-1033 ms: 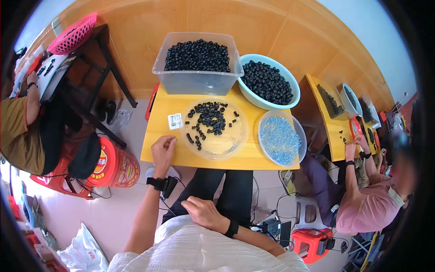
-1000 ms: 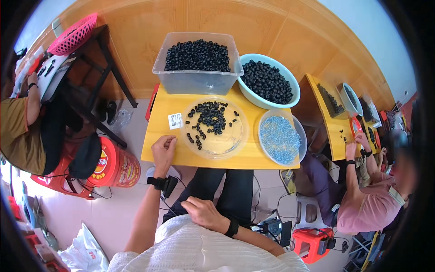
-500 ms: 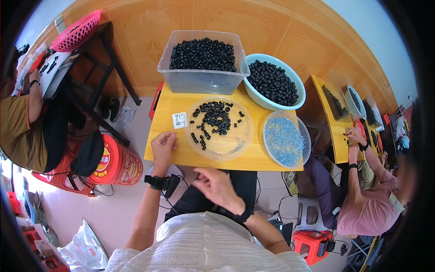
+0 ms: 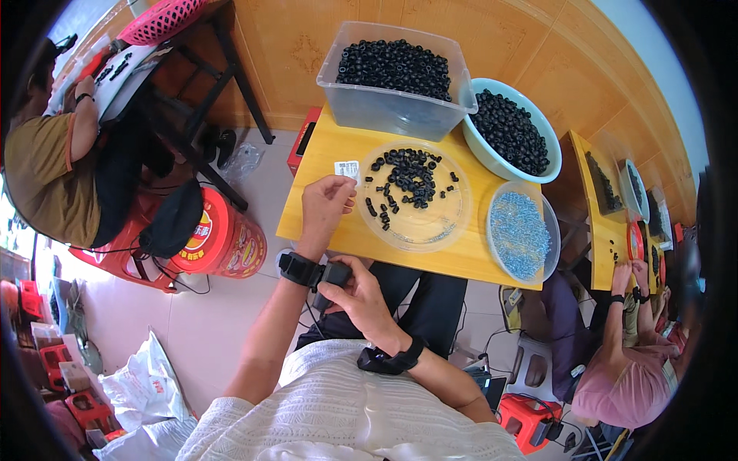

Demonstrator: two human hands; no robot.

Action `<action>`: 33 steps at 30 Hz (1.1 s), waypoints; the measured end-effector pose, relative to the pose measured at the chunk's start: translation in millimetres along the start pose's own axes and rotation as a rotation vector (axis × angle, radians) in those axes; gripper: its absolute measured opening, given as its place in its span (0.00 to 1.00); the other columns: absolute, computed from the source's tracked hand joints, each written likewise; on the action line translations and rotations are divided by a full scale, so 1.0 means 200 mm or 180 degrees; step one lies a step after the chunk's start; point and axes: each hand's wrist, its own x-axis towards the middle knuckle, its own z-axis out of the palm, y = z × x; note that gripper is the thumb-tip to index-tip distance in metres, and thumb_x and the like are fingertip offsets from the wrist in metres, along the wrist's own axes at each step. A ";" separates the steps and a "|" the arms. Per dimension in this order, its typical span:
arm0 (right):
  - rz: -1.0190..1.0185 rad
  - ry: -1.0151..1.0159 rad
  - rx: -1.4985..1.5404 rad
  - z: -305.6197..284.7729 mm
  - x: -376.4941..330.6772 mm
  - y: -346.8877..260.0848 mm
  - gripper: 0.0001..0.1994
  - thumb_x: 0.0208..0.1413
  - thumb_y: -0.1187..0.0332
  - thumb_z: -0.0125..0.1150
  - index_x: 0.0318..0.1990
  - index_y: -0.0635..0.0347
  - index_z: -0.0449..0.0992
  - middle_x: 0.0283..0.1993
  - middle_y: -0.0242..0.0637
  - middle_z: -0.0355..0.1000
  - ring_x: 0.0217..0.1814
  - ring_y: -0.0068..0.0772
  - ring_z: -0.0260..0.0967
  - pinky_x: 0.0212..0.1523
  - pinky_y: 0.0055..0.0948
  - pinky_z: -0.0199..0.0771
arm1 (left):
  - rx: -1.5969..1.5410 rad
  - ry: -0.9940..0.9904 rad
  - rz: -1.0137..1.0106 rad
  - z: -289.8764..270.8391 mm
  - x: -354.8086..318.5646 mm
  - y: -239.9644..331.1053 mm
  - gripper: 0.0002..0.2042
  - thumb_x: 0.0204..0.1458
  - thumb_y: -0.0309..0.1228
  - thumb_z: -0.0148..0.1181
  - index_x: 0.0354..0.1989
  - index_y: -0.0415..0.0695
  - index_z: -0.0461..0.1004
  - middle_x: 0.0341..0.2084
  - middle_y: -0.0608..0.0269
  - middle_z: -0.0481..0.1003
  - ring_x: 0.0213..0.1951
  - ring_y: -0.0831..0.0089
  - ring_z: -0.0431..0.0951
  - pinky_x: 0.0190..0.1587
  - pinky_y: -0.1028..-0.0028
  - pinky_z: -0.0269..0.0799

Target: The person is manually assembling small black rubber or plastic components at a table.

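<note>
My left hand (image 4: 326, 211) hovers at the front left of the yellow table, its fingers curled with the tips together beside a small white printed label (image 4: 344, 168). Whatever is between those fingertips, if anything, is hidden. With my right hand (image 4: 360, 298) I grip a black box-shaped device (image 4: 334, 276) at the black strap on my left wrist. A round clear plastic tray (image 4: 419, 227) lies beyond, holding loose small black ring-like parts (image 4: 415, 180), some joined in short rows, and a few tiny bluish pieces near its front edge.
A clear bin (image 4: 392, 115) and a light blue basin (image 4: 554, 146), both full of black parts, stand at the back. Tiny bluish pieces (image 4: 520, 234) fill a clear bowl at right. Co-workers sit left and right; a red bucket (image 4: 231, 238) stands left.
My right hand has moved left and closed on the black device at my left wrist. My left hand has come up closer to the label. The whole view has shifted and tilted.
</note>
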 end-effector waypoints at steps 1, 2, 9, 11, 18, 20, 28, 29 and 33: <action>-0.0007 0.0000 0.0010 0.01 0.00 0.00 0.20 0.49 0.72 0.61 0.49 0.63 0.62 0.36 0.35 0.65 0.32 0.18 0.69 0.25 0.14 0.73 | 0.0769 -0.0053 0.0426 -0.01 0.02 -0.02 0.08 0.50 0.30 0.57 0.34 0.38 0.75 0.23 0.61 0.75 0.25 0.77 0.75 0.29 0.77 0.71; -0.0056 0.0063 -0.0069 0.01 -0.01 -0.01 0.20 0.49 0.72 0.61 0.48 0.64 0.62 0.36 0.35 0.66 0.31 0.19 0.69 0.25 0.15 0.73 | 0.1528 -0.0131 0.0847 0.01 0.02 -0.02 0.08 0.50 0.30 0.57 0.32 0.37 0.75 0.22 0.59 0.75 0.24 0.76 0.75 0.28 0.75 0.71; -0.0336 0.0009 -0.0170 0.05 -0.01 0.05 0.20 0.47 0.69 0.63 0.46 0.66 0.63 0.31 0.36 0.67 0.27 0.21 0.68 0.24 0.18 0.70 | 0.3513 -0.0284 0.2140 -0.05 -0.03 0.06 0.08 0.49 0.30 0.57 0.30 0.36 0.75 0.21 0.59 0.75 0.25 0.75 0.75 0.28 0.73 0.70; -0.0338 -0.0039 -0.0165 0.07 0.00 0.04 0.21 0.48 0.68 0.63 0.47 0.65 0.63 0.30 0.37 0.68 0.27 0.22 0.68 0.25 0.18 0.70 | 0.1659 -0.0856 0.0574 -0.08 -0.03 0.03 0.10 0.51 0.33 0.56 0.31 0.37 0.75 0.24 0.62 0.75 0.26 0.75 0.75 0.30 0.75 0.71; -0.0753 -0.0460 -0.1555 -0.05 -0.01 0.00 0.20 0.48 0.69 0.61 0.48 0.65 0.66 0.31 0.40 0.72 0.30 0.26 0.71 0.32 0.24 0.72 | -0.0805 -0.0429 -0.0906 -0.20 -0.16 0.09 0.11 0.53 0.33 0.55 0.41 0.41 0.73 0.30 0.64 0.75 0.31 0.79 0.75 0.35 0.82 0.70; -0.0808 -0.0286 -0.2033 -0.16 0.01 -0.03 0.13 0.48 0.73 0.59 0.41 0.67 0.72 0.30 0.41 0.74 0.31 0.26 0.73 0.34 0.23 0.72 | -0.0390 -0.0031 -0.0653 -0.24 -0.16 0.04 0.11 0.53 0.32 0.56 0.40 0.40 0.74 0.28 0.65 0.75 0.28 0.80 0.74 0.30 0.83 0.70; -0.1056 0.0494 -0.3847 -0.51 0.42 -0.44 0.08 0.44 0.74 0.57 0.34 0.65 0.74 0.27 0.47 0.72 0.29 0.42 0.72 0.32 0.34 0.70 | 0.0918 0.0257 0.0575 -0.24 -0.01 -0.24 0.07 0.50 0.28 0.58 0.34 0.37 0.75 0.23 0.65 0.75 0.23 0.83 0.72 0.26 0.83 0.67; -0.1059 0.0498 -0.3862 -0.52 0.50 -0.46 0.08 0.44 0.74 0.57 0.34 0.65 0.74 0.27 0.47 0.72 0.29 0.42 0.72 0.32 0.34 0.70 | 0.1286 0.0290 0.0896 -0.22 0.00 -0.29 0.06 0.49 0.26 0.59 0.32 0.36 0.75 0.22 0.65 0.75 0.22 0.83 0.71 0.26 0.83 0.67; -0.1283 0.0564 -0.4500 -0.51 0.78 -0.44 0.08 0.42 0.76 0.56 0.33 0.67 0.74 0.31 0.49 0.72 0.36 0.47 0.70 0.37 0.37 0.71 | 0.1281 0.0405 0.0988 -0.20 -0.02 -0.26 0.06 0.47 0.24 0.59 0.31 0.34 0.75 0.20 0.65 0.75 0.21 0.84 0.70 0.26 0.83 0.66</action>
